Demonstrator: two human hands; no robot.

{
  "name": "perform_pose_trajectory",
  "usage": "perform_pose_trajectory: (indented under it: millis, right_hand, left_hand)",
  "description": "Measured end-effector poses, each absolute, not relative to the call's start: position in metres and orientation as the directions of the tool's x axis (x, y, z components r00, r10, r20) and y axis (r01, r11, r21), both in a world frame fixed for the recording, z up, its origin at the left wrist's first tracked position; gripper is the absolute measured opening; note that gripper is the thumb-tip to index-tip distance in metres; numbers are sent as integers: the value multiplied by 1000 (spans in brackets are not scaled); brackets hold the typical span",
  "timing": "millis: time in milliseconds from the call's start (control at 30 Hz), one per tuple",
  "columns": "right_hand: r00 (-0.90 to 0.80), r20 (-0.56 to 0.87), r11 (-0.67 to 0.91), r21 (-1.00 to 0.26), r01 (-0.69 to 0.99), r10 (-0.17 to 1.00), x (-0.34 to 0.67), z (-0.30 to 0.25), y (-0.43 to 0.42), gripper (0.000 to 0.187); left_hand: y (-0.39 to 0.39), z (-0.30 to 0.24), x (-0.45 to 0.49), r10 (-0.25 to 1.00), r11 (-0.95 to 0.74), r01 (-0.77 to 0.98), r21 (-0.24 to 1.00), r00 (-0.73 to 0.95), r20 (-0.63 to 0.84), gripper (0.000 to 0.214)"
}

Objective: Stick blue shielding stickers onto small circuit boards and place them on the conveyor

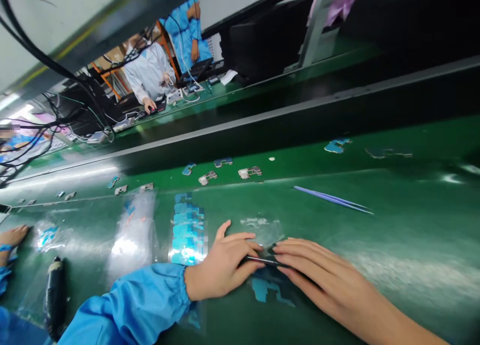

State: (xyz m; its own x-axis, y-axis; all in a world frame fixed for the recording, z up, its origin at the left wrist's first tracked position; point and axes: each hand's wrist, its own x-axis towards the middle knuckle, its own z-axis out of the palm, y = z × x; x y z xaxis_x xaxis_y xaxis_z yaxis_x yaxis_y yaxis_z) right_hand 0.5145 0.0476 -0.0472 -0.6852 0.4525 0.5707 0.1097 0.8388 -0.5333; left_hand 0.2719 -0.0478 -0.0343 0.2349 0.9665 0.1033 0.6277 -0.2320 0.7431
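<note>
My left hand [221,265], in a blue elastic cuff, pinches one end of a thin dark flat piece [265,260] between thumb and fingers. At the other end, my right hand [326,275] has its fingers pressed together around the piece. The piece is seen nearly edge-on, so its kind cannot be made out. Just below it, a blue film cutout [265,290] lies on the green mat. A small clear plastic sheet [262,229] lies behind my fingers. Left of my left hand is a clear sheet [187,230] bearing rows of blue film cutouts.
Purple tweezers [332,199] lie on the right. Several small circuit boards [249,172] are spread along the back strip. A dark electric screwdriver [55,295] and a clear plastic bag [133,235] lie left, near another person's hand [14,236]. Co-workers [148,70] are across the bench.
</note>
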Motion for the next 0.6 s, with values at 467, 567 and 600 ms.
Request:
perform_pose_trajectory:
  millis: [467, 567, 600]
  right_hand:
    - [-367, 155, 201, -976, 90, 917, 532, -25, 52, 18]
    - [-375, -3, 17, -999, 49, 927, 535, -30, 59, 24]
    - [-391, -24, -8, -999, 43, 920, 534, -30, 61, 24]
  left_hand:
    - [35, 8, 189, 998, -41, 918, 395, 21, 54, 25]
    - [75, -10, 162, 957, 207, 916, 345, -263, 124, 27]
    - [83, -18, 157, 945, 244, 907, 344, -303, 127, 29]
